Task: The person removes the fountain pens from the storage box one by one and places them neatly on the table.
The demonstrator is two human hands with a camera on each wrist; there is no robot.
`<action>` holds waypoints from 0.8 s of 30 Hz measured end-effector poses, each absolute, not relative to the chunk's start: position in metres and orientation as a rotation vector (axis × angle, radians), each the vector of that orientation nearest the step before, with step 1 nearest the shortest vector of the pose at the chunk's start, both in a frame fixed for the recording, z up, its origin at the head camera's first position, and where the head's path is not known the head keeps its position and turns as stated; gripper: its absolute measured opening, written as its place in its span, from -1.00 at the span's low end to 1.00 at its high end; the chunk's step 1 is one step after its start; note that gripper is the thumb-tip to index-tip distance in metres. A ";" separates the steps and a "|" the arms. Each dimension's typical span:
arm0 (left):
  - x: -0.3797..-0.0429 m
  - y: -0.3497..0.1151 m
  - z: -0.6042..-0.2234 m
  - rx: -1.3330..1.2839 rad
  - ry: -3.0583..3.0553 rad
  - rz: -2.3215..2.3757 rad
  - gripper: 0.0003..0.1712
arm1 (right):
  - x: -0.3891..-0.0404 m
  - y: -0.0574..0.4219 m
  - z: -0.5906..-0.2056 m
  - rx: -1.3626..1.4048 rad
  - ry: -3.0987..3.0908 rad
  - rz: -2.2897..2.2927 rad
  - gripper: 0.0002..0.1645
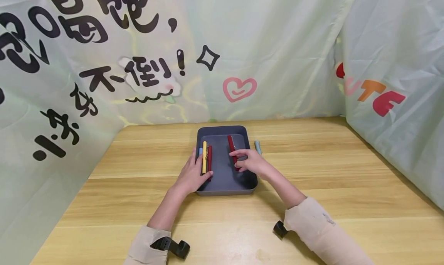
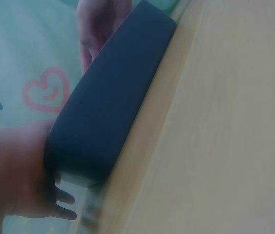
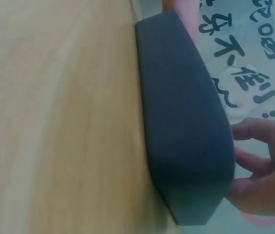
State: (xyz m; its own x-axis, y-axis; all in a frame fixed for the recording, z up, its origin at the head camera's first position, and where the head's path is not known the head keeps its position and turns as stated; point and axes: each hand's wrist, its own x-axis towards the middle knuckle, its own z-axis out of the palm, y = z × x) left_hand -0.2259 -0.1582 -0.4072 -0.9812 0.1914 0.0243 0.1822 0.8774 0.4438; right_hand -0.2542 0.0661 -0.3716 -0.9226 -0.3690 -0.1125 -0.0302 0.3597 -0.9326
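Note:
In the head view, a dark grey-blue tray (image 1: 227, 190) lies on the table. Along its left side are a yellow pen (image 1: 204, 159), a dark red pen (image 1: 209, 153) and a blue pen (image 1: 200, 151), partly covered. My left hand (image 1: 190, 174) lies over the left rim, thumb by the pens' near ends, other fingers stretched forward. A second dark red pen (image 1: 230, 142) is in the tray's right half; my right hand (image 1: 251, 163) pinches it between thumb and fingers. The wrist views show the tray's outer wall (image 3: 186, 107) hiding the pens; the right fingers bend over its rim.
A light blue pen (image 1: 257, 146) lies on the wooden table (image 1: 312, 172), just outside the tray's right wall. Printed cloth (image 1: 284, 64) hangs behind and on both sides. Black wrist cameras (image 1: 182, 249) are worn at both sleeves.

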 end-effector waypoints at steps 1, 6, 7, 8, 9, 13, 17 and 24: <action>-0.226 -0.158 -0.407 0.303 3.024 0.712 -0.10 | -0.254 0.068 -0.370 -0.355 2.319 -1.591 -0.54; -0.224 -0.159 -0.407 0.316 3.022 0.716 -0.11 | -0.252 0.082 -0.364 -0.393 2.298 -1.612 -0.52; -0.225 -0.159 -0.407 0.318 3.020 0.716 -0.11 | -0.252 0.085 -0.362 -0.390 2.297 -1.613 -0.52; -0.225 -0.159 -0.407 0.320 3.020 0.719 -0.11 | -0.251 0.088 -0.360 -0.394 2.302 -1.607 -0.51; -0.225 -0.159 -0.407 0.318 3.018 0.722 -0.11 | -0.251 0.091 -0.359 -0.394 2.305 -1.605 -0.51; -0.226 -0.159 -0.407 0.312 3.017 0.729 -0.11 | -0.251 0.103 -0.356 -0.382 2.315 -1.603 -0.50; -0.227 -0.159 -0.408 0.306 3.015 0.731 -0.11 | -0.251 0.115 -0.356 -0.382 2.334 -1.611 -0.49; -0.226 -0.159 -0.408 0.315 3.014 0.741 -0.12 | -0.250 0.131 -0.358 -0.366 2.373 -1.625 -0.47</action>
State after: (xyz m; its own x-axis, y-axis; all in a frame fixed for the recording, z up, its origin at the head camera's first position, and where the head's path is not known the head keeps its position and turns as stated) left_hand -0.2256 -0.1585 -0.4077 -0.9794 0.2001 0.0273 0.1900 0.8668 0.4611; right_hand -0.2503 0.1308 -0.3577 -0.9394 -0.3381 -0.0572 -0.0688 0.3494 -0.9344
